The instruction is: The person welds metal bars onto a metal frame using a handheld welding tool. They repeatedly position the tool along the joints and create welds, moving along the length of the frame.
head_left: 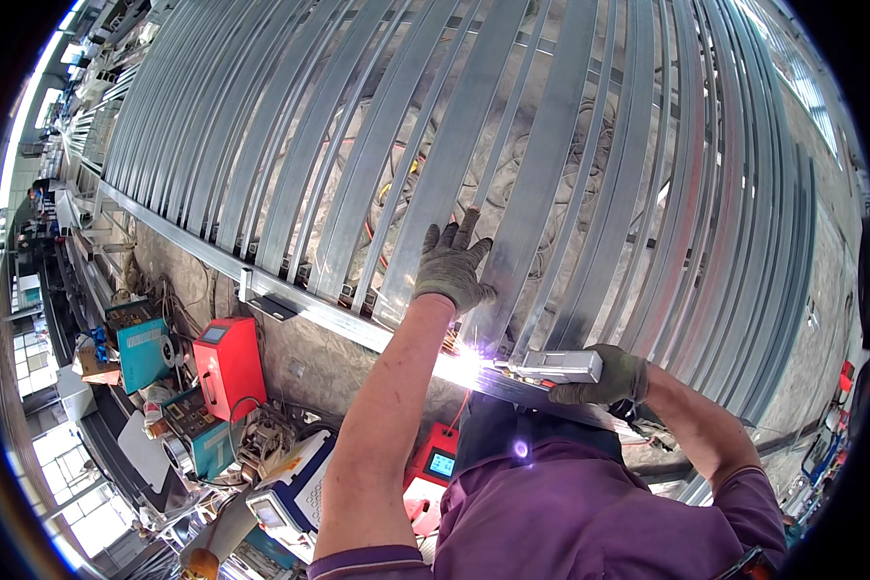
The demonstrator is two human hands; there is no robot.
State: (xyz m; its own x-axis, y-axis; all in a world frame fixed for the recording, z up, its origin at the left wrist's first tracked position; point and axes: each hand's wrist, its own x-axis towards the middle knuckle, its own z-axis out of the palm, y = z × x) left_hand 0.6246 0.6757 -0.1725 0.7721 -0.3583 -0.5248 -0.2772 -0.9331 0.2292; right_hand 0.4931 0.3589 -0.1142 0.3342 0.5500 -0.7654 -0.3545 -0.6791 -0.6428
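My right hand (617, 375), in a grey-green work glove, is wrapped round a silver, box-shaped welding gun (563, 365). The gun's tip points left, at a glaring white-violet weld spot (469, 360) on the near edge rail. Glare hides the joint itself. Just beyond the spark, my left hand (452, 269), gloved in grey, rests with fingers spread on the flat metal slats (459, 145). One of its fingertips shows a brown patch. These long grey slats run away from me and meet the near metal rail (343, 327).
Cables lie on the floor under the slats. To the left stand a red machine (230, 367), teal machines (145, 356) and a white-and-blue unit (295, 493). Close by my body is a red box with a lit screen (441, 465). A small dark plate (273, 307) sits by the rail.
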